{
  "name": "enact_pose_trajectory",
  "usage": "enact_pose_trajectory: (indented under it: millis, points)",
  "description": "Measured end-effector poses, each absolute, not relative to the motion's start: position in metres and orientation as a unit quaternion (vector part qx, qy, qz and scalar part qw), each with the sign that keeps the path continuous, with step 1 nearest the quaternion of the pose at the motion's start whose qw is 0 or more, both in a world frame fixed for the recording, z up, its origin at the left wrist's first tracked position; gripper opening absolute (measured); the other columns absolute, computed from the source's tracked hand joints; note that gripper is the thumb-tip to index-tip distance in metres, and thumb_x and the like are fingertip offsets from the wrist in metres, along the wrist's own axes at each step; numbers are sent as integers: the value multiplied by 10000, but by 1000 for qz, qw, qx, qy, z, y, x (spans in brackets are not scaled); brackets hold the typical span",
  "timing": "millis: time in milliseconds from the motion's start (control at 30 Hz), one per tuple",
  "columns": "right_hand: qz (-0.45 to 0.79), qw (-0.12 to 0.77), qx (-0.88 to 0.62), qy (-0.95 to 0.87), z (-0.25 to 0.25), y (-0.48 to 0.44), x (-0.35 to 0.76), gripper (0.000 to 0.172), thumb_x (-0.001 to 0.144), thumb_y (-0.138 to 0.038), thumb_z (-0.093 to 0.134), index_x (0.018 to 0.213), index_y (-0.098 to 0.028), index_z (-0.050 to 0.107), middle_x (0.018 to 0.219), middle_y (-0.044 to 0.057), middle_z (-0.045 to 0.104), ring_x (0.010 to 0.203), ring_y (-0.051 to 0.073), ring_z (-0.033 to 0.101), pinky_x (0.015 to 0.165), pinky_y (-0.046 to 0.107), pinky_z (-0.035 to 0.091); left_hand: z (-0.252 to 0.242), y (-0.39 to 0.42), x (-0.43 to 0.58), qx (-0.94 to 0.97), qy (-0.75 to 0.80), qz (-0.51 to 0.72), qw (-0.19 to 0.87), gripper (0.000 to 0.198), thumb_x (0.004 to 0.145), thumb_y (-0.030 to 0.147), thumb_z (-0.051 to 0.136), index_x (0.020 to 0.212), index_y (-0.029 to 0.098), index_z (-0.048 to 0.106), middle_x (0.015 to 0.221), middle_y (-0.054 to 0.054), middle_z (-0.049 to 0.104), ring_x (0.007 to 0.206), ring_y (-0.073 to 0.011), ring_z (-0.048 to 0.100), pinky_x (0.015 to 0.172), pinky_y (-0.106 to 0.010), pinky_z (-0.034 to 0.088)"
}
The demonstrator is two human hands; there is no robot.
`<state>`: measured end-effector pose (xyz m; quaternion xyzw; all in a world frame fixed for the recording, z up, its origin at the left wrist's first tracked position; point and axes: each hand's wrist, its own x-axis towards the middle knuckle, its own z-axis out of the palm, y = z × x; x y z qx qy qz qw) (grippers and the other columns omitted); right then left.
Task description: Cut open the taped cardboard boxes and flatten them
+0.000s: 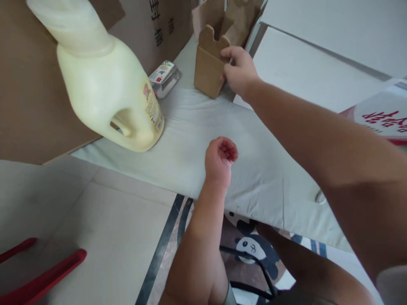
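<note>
The fingers of my right hand (241,71) grasp the edge of the small cardboard box (208,70), standing on the cloth-covered counter (186,127). Nearer the front, my left hand (218,160) has its fingers released, loosely curled.

Jug (101,87) on cloth (181,135), left | carton (207,70) right | pack (165,79) between both
</note>
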<state>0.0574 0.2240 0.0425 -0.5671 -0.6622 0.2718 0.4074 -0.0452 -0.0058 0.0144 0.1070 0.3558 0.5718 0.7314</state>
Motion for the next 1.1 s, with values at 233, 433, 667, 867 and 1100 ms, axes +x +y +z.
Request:
enact_pose_trajectory:
  millis: [233, 433, 667, 867, 1100]
  points:
    - [154, 518, -536, -649, 35, 5, 127, 257, 805, -276, 681, 975, -303, 490, 836, -36, 626, 701, 157, 648, 653, 342, 589, 5, -14, -57, 74, 465, 750, 464, 175, 853, 195, 431, 689, 219, 377, 684, 27, 376, 619, -105, 436, 628, -237, 372]
    - [54, 543, -555, -627, 35, -145, 195, 136, 711, -226, 675, 629, -296, 592, 652, -2, 621, 591, 214, 580, 555, 402, 426, 3, -13, -56, 147, 486, 740, 441, 136, 905, 279, 428, 780, 227, 429, 817, 0, 480, 780, -115, 545, 724, -213, 440]
    - [28, 569, -584, -579, 23, -202, 221, 133, 723, -221, 661, 636, -294, 591, 646, 0, 731, 539, 272, 722, 420, 387, 504, 8, -15, 1, 286, 460, 645, 539, 207, 906, 378, 520, 773, 220, 533, 780, -12, 597, 786, -163, 609, 774, -269, 507]
    - [3, 630, -562, -535, -3, -205, 244, 333, 911, -215, 632, 1186, -391, 695, 1266, 36, 788, 990, 243, 796, 632, 369, 600, 0, -22, 35, 392, 379, 665, 510, 496, 860, 721, 533, 863, 232, 615, 906, -51, 653, 1013, -235, 658, 909, -335, 541]
    - [-13, 617, -601, -508, -28, -207, 268, 682, 862, -346, 752, 1459, -536, 483, 1509, 11, 565, 901, 235, 674, 756, 456, 588, -2, -38, 63, 548, 326, 640, 428, 742, 906, 868, 365, 762, 226, 708, 985, -101, 723, 1060, -274, 680, 1059, -421, 526]
